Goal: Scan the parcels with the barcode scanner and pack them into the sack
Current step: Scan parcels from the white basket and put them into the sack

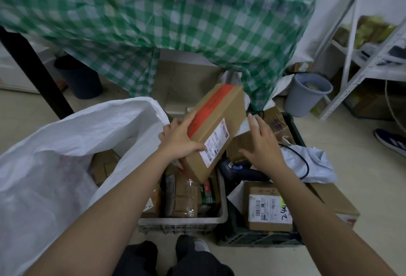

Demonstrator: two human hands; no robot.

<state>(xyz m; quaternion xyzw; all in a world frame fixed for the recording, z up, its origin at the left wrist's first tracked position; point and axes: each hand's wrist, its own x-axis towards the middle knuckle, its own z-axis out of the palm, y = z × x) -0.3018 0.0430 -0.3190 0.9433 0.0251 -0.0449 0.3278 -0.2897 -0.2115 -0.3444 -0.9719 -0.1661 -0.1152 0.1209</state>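
My left hand [179, 136] grips a long cardboard parcel [216, 130] with red tape and a white shipping label, tilted above the white crate. My right hand [262, 141] hovers just right of the parcel with fingers spread, holding nothing. Beneath that hand lies the dark barcode scanner [236, 169] with a blue button, its black cable curling off to the right. The big white sack [72, 144] stands open at the left, with a brown box showing inside it.
A white crate [182, 224] holds several wrapped parcels. A dark crate [259, 237] on the right holds a labelled box [269, 207] and grey mailers. Behind are a green checked tablecloth [175, 29], a grey bin [306, 94] and white shelving [360, 60]. Another person's shoe [391, 141] is at right.
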